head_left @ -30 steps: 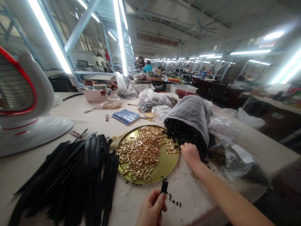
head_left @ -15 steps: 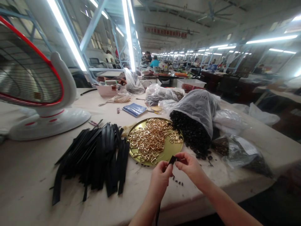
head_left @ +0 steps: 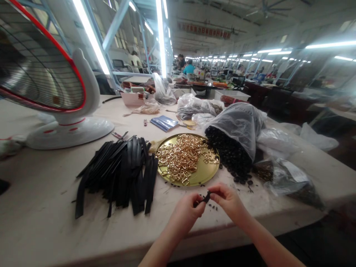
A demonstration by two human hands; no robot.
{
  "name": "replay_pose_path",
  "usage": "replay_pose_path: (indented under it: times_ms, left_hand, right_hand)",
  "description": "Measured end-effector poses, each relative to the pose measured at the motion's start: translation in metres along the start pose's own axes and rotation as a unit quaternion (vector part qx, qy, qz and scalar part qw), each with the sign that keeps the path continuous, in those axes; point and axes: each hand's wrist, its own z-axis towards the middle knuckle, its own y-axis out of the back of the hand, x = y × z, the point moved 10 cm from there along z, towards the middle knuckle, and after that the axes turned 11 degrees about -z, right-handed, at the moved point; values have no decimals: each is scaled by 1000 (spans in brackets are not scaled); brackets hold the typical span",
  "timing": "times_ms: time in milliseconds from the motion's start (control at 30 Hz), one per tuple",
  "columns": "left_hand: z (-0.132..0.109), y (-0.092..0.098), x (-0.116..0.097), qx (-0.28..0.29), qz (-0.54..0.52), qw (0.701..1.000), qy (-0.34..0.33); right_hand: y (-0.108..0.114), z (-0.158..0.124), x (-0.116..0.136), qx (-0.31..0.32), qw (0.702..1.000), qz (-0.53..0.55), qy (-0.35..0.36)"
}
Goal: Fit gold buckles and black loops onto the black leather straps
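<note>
Between my two hands is the end of a black strap (head_left: 206, 197). My left hand (head_left: 191, 207) is closed around it, thumb pressed against the fingers. With thumb and fingertips my right hand (head_left: 226, 200) pinches the strap's tip; whether a small part is also in that pinch I cannot make out. Just beyond the hands lies a round gold tray (head_left: 205, 174) heaped with gold metal buckles (head_left: 180, 155). Small black bits (head_left: 213, 207) are scattered on the cloth by my right hand. A pile of black straps (head_left: 119, 170) lies to the left of the tray.
A translucent bag (head_left: 236, 122) spills black round pieces (head_left: 229, 152) right of the tray. Another clear bag (head_left: 292, 181) lies at the right. A white fan (head_left: 83, 85) with a red rim stands at left. Behind the tray are a blue packet (head_left: 164, 123) and a box (head_left: 132, 99).
The view has shifted, so the table items sit slightly higher and further right. My hands have tilted the strap end and stay close together, both still gripping it.
</note>
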Motion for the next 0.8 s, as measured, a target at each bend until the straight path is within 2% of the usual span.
replay_pose_path:
  times_ms: [67, 133, 300, 400, 500, 567, 700, 800]
  left_hand:
    - [1, 0, 0, 22, 3, 1000, 2]
    - [1, -2, -2, 24, 2, 1000, 1]
    - [-2, -7, -7, -12, -99, 994, -33]
    - [-2, -11, 1, -2, -148, 989, -10]
    - [0, -4, 6, -22, -173, 985, 11]
    - [1, -3, 6, -18, -188, 982, 20]
    - [1, -8, 6, 5, -206, 978, 30]
    - [1, -7, 10, -4, -201, 979, 45]
  right_hand:
    - [-9, -4, -4, 44, 998, 28, -24]
    - [-17, -6, -14, 62, 992, 79, -70]
    - [-21, -5, -28, 4, 982, 150, -115]
    - [-23, -6, -22, 1, 985, 143, -98]
    - [-23, -9, 0, 11, 997, 75, -31]
    - [-23, -10, 6, 13, 997, 68, -20]
    - [-28, -10, -14, 27, 986, 122, -112]
    - [-43, -10, -20, 97, 971, 167, -142]
